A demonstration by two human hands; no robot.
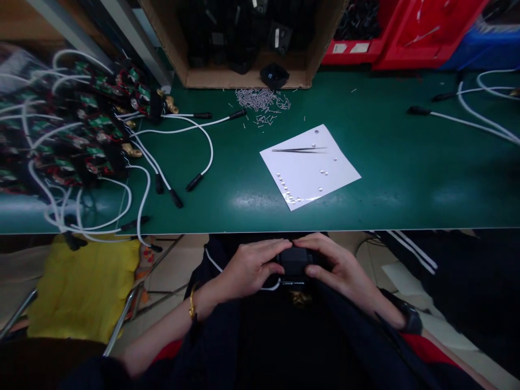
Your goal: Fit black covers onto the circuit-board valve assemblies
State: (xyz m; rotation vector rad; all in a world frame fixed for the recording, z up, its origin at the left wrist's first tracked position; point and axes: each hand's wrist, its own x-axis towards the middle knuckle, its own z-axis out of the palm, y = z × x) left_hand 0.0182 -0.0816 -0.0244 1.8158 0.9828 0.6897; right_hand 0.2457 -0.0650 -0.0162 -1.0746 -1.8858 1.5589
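Over my lap, below the table edge, a black plastic housing (296,261) is held between both hands. My left hand (257,264) grips its left side, thumb near the front and fingers along the top. On the opposite side my right hand (331,261) grips it the same way. A white cable (270,287) runs out under my left hand. Just below the housing shows a brass-coloured fitting (299,298), partly in shadow. Tweezers (298,150) lie on a white sheet (304,168) with several small clear discs (286,188), away from both hands.
Circuit-board assemblies with white cables (93,119) crowd the green table (406,179) on the left. Small screws or pins (255,99) are heaped before a cardboard box (247,81) of black parts. Red bins (430,38) and a blue bin (467,51) stand behind. A yellow-covered stool (85,287) is lower left.
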